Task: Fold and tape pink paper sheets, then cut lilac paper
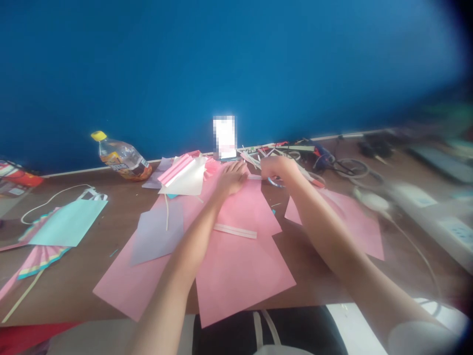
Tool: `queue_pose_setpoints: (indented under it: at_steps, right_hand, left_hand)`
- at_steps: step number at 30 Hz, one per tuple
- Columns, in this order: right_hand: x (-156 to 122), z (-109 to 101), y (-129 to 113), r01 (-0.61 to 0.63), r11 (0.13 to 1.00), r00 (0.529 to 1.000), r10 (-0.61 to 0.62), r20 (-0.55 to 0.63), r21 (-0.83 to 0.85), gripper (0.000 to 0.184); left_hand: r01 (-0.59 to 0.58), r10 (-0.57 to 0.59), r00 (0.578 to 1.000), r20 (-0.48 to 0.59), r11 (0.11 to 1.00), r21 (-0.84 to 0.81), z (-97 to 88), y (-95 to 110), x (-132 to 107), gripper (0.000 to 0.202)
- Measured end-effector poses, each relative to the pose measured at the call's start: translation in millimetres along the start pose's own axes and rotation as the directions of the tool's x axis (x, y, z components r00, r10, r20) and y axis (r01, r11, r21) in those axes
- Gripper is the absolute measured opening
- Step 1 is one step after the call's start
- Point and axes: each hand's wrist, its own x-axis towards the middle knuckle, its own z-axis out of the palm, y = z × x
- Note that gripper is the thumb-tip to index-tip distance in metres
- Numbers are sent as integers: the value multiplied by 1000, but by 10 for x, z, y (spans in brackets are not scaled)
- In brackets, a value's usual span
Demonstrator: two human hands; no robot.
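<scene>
My left hand lies flat with fingers stretched out on the far end of the pink paper sheets. To its right, my right hand is closed, its fingers curled down near a short white strip by the paper's edge. Whatever those fingers hold is hidden. A blue-and-white curved item shows just below that hand. Another pale folded strip rests across the pink sheets, nearer to me. A lavender sheet overlaps them beside my left forearm.
Pleated pink paper lies at the back left near a tilted bottle. A bright phone-like screen stands against the blue wall. Paper scraps and cables clutter the back right. A teal sheet is at left.
</scene>
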Motion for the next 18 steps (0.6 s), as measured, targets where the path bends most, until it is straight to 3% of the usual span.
queue_pose_setpoints:
  at_steps: [11, 15, 18]
  right_hand:
    - [-85, -29, -34, -10, 1000, 1000, 10, -3, -13, 9]
    - [-98, -40, 0, -20, 1000, 1000, 19, 16, 23, 8]
    - [-114, -43, 14, -8, 999, 1000, 8, 4, 37, 8]
  left_hand:
    - [-12, 10, 999, -33, 997, -71, -5, -14, -5, 59]
    - [-42, 7, 991, -136, 964, -263, -86, -15, -26, 54]
    - [-59, -47, 978, -203, 873, -485, -195, 20, -83, 53]
